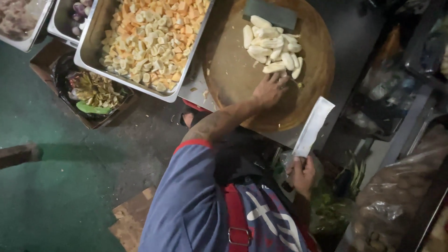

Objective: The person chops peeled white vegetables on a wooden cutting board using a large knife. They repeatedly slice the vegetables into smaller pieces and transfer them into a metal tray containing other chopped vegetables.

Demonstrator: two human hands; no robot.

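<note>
Wooden round board (pixel 233 70): left hand (pixel 269 88) released beside peeled pieces (pixel 273 44); right hand (pixel 303 175) grasping one cleaver (pixel 313 126).

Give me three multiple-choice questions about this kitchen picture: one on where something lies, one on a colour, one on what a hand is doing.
1. Where does the heap of pale peeled pieces lie?
A. on the round wooden chopping board
B. in the cardboard box
C. on the green floor

2. What colours are the cut cubes in the large rectangular steel tray?
A. green and purple
B. orange and pale yellow
C. all white

3. What is the right hand doing?
A. resting flat and empty
B. lifting a tray
C. gripping the broad steel cleaver

Answers:
1. A, as the heap sits on the far part of the board, just beyond the left hand.
2. B, as orange and pale yellow cubes fill the tray.
3. C, as its fingers close round the handle, with the blade pointing towards the board.
</note>
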